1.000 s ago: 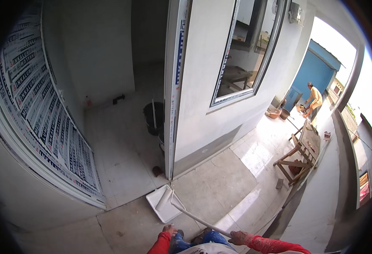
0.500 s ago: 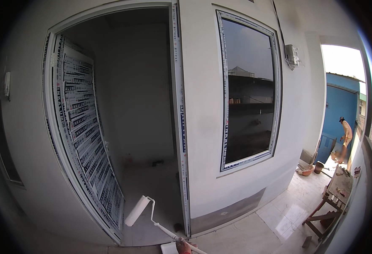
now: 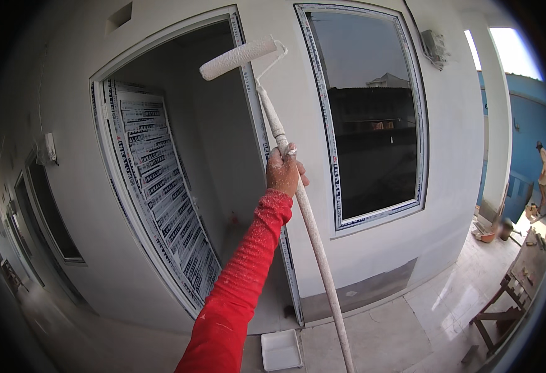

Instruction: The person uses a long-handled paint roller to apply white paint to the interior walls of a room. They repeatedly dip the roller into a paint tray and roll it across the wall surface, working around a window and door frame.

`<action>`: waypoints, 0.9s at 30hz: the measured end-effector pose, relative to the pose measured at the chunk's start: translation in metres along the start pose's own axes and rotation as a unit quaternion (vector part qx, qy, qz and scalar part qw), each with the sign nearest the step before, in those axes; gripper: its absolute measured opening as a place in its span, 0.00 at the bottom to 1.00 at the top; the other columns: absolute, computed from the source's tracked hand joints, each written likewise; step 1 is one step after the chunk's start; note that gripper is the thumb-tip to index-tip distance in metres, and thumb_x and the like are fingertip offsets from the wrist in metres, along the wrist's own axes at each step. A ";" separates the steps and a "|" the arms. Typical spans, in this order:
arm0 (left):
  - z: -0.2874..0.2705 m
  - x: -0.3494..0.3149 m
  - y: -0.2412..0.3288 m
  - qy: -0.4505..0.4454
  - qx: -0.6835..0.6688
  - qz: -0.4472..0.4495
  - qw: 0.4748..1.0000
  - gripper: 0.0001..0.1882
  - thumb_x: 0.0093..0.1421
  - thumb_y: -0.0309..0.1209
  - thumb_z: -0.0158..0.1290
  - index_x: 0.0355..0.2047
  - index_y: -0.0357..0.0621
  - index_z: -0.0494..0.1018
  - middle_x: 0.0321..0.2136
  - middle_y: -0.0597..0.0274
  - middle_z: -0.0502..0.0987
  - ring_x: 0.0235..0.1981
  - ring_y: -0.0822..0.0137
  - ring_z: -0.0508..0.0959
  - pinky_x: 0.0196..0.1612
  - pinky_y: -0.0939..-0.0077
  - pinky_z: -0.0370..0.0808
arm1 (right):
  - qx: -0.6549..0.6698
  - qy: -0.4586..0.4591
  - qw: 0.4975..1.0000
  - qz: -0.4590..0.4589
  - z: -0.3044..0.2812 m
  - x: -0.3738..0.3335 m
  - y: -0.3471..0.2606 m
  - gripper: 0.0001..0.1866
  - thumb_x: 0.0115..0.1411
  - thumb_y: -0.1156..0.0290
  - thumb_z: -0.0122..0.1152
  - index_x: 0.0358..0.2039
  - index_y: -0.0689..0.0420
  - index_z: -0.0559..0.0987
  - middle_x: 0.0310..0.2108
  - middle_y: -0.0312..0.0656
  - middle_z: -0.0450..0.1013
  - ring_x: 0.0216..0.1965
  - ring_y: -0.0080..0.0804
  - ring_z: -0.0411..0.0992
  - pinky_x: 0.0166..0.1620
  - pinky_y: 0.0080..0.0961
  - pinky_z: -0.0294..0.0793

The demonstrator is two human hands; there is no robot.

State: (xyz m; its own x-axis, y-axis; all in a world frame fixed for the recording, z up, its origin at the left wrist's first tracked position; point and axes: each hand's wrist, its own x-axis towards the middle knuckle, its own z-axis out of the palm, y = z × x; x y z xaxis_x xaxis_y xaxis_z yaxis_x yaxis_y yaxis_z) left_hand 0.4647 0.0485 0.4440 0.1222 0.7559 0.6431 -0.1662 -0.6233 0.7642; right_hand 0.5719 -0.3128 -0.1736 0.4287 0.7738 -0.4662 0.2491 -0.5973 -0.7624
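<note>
Fingers [image 3: 302,174] of our left hand [image 3: 282,173] wrap snugly around the long pole [image 3: 316,242] below its joint; we cannot tell how those of our right hand stand. Our paint roller [image 3: 238,57] tops the pole, slanting across the door frame [image 3: 252,90] in view, contact unclear. Rightward, a narrow strip of pale wall [image 3: 298,105] runs to the window [image 3: 372,155]. Below, the white tray [image 3: 281,350] sits near the doorway's edge, and tiled floor [image 3: 385,329] stretches toward a wooden bench [image 3: 529,264].
</note>
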 end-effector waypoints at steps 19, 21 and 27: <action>0.092 0.217 0.047 -0.032 0.036 0.074 0.996 0.14 0.66 0.30 0.46 0.49 0.37 0.67 0.29 0.57 0.73 0.24 0.63 0.80 0.25 0.66 0.84 | 0.048 0.176 0.967 -0.179 -0.094 0.065 -0.264 0.32 0.51 0.46 0.63 0.15 0.70 0.75 0.13 0.59 0.68 0.18 0.56 0.71 0.26 0.44 0.69; 0.092 0.218 0.039 -0.047 0.034 0.077 0.995 0.14 0.66 0.32 0.45 0.48 0.38 0.67 0.29 0.57 0.72 0.24 0.64 0.80 0.25 0.66 0.84 | 0.076 0.154 0.972 -0.161 -0.092 0.067 -0.257 0.32 0.51 0.47 0.63 0.15 0.70 0.74 0.12 0.58 0.68 0.18 0.54 0.72 0.26 0.44 0.69; 0.090 0.162 -0.021 -0.107 0.018 0.070 0.992 0.13 0.67 0.34 0.44 0.48 0.41 0.65 0.22 0.61 0.71 0.18 0.65 0.79 0.23 0.69 0.83 | -0.013 0.005 1.000 -0.012 -0.097 0.026 -0.242 0.26 0.60 0.45 0.48 0.46 0.54 0.68 0.46 0.53 0.57 0.46 0.53 0.59 0.50 0.41 0.58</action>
State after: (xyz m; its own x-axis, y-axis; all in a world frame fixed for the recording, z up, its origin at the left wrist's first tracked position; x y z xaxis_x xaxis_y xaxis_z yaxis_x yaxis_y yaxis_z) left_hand 0.5757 0.1660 0.5367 0.3063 0.6046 0.7353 -0.1619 -0.7281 0.6661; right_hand 0.6066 -0.1681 0.0422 0.4308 0.7856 -0.4441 0.2810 -0.5844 -0.7612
